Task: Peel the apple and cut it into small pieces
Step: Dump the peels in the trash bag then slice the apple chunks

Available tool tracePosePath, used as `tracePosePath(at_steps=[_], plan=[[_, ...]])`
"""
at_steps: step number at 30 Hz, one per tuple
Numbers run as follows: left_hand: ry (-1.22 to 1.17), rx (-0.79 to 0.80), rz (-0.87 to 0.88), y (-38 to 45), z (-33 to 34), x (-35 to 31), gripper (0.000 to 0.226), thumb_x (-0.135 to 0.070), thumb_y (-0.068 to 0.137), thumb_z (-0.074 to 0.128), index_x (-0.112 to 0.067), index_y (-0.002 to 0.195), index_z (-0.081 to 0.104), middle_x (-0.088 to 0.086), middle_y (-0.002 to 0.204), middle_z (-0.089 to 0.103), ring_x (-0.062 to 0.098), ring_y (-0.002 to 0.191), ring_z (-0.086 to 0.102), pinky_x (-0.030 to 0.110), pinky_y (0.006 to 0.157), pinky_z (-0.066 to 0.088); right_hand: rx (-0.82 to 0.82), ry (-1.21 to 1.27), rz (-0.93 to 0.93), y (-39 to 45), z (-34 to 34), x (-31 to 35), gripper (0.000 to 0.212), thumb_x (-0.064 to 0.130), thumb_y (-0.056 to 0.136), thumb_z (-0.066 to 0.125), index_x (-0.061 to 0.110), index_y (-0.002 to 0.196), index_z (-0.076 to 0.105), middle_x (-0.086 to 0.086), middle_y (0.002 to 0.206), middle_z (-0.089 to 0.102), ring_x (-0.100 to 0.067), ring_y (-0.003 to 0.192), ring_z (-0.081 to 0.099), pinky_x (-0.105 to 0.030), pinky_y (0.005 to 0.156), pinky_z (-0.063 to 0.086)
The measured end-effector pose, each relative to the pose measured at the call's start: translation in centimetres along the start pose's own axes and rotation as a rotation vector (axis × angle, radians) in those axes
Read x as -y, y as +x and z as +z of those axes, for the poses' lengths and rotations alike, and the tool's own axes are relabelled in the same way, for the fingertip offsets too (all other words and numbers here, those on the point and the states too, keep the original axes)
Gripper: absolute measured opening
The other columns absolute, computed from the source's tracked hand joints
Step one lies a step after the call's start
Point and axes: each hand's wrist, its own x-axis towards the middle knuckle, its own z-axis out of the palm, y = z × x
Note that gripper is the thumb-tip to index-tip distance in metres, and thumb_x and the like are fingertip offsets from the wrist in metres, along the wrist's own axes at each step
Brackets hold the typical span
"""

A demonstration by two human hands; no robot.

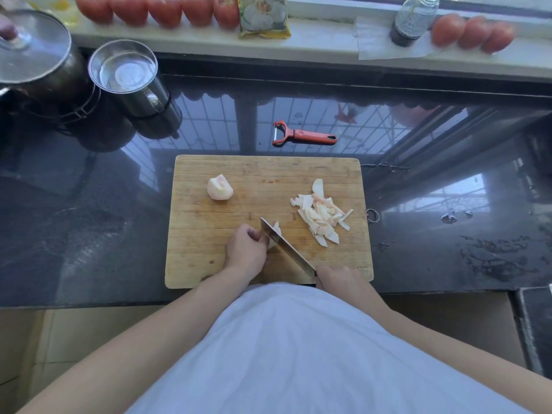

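Note:
A wooden cutting board (209, 228) lies on the dark counter. My left hand (246, 249) holds a peeled apple piece (274, 236) down near the board's front middle, fingers curled over it. My right hand (337, 277) grips the handle of a broad knife (283, 248), whose blade stands against that piece, right beside my left fingers. A pile of small cut apple pieces (321, 216) lies on the right of the board. One larger peeled apple chunk (220, 188) sits on the board's left.
A red peeler (304, 135) lies on the counter just behind the board. A steel mug (128, 76) and a lidded pot (33, 55) stand at the back left. Tomatoes (155, 8), a packet (264, 16) and a bottle (413, 20) line the sill.

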Motion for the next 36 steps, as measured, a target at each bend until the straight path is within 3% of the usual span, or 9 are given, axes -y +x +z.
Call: tracePosePath(at_steps=[5,9,14,18,21,26,29,32,36], plan=[[-0.024,0.017,0.050,0.1,0.0,0.2,0.014,-0.021,0.097,0.067,-0.017,0.090,0.056,0.010,0.098,0.071,0.029,0.068,0.075,0.015,0.039,0.044,-0.133,0.013,-0.072,3.1,0.2,1.7,0.008,0.017,0.097,0.040,0.015,0.091,0.045,-0.008,0.090,0.065,-0.036,0.080,0.062,-0.039,0.061,0.045],[0.005,0.024,0.048,0.4,-0.1,0.4,0.015,-0.022,0.099,0.065,-0.010,0.100,0.057,0.011,0.097,0.072,0.023,0.067,0.073,0.011,0.038,0.039,-0.184,0.143,-0.055,0.9,-0.4,1.2,0.022,0.039,0.090,0.028,0.021,0.083,0.037,-0.008,0.070,0.057,-0.039,0.066,0.057,-0.045,0.061,0.050],[0.026,-0.010,0.036,0.1,0.3,0.3,0.015,-0.017,0.099,0.061,-0.002,0.101,0.057,0.008,0.094,0.067,0.002,0.041,0.058,0.012,0.037,0.036,-0.103,0.056,-0.041,-0.3,-0.5,0.2,0.012,0.018,0.094,0.042,0.015,0.082,0.040,0.004,0.064,0.040,-0.033,0.070,0.054,-0.036,0.057,0.032],[0.008,-0.011,0.030,0.2,0.2,0.4,0.017,-0.016,0.098,0.063,0.000,0.100,0.057,0.010,0.097,0.068,0.012,0.049,0.064,0.013,0.037,0.039,-0.060,0.052,-0.027,-0.2,-0.6,0.4,0.012,0.019,0.092,0.041,0.014,0.081,0.041,-0.004,0.072,0.056,-0.033,0.071,0.057,-0.039,0.060,0.043],[0.006,0.004,0.036,0.3,0.2,0.4,0.015,-0.015,0.098,0.063,-0.002,0.099,0.057,0.006,0.092,0.065,0.001,0.041,0.060,0.014,0.041,0.044,-0.034,0.044,-0.024,-0.3,-1.0,0.5,0.012,0.023,0.092,0.041,0.014,0.085,0.044,-0.007,0.081,0.061,-0.034,0.076,0.059,-0.041,0.067,0.048],[0.033,0.008,0.055,0.4,0.0,0.2,0.008,-0.019,0.096,0.065,-0.018,0.092,0.057,0.007,0.095,0.072,0.022,0.062,0.073,0.019,0.043,0.044,-0.047,0.008,-0.034,2.2,-0.9,2.2,0.015,0.025,0.099,0.039,0.013,0.091,0.040,-0.012,0.093,0.064,-0.037,0.086,0.063,-0.041,0.068,0.048],[0.040,0.011,0.058,0.3,-0.2,0.1,0.009,-0.014,0.097,0.065,-0.006,0.100,0.061,0.011,0.098,0.071,0.019,0.057,0.070,0.014,0.040,0.042,-0.102,0.063,-0.038,2.9,-1.0,2.8,0.035,0.043,0.097,0.035,0.010,0.092,0.046,-0.013,0.094,0.066,-0.039,0.086,0.063,-0.043,0.069,0.050],[0.048,0.036,0.050,0.5,-0.3,0.3,0.012,-0.016,0.098,0.065,-0.006,0.103,0.060,0.011,0.101,0.070,0.013,0.051,0.069,0.014,0.040,0.043,-0.082,0.087,-0.016,1.8,-1.1,1.9,0.073,0.062,0.075,0.010,0.007,0.099,0.052,-0.016,0.095,0.066,-0.041,0.087,0.062,-0.039,0.068,0.044],[0.079,0.016,0.028,0.3,-0.3,0.2,0.014,-0.022,0.096,0.066,-0.011,0.097,0.058,0.008,0.091,0.072,0.020,0.068,0.072,0.028,0.055,0.047,-0.065,0.023,-0.008,0.7,-0.4,0.3,0.013,0.023,0.098,0.039,0.013,0.089,0.042,-0.009,0.086,0.060,-0.035,0.084,0.061,-0.035,0.063,0.038]])
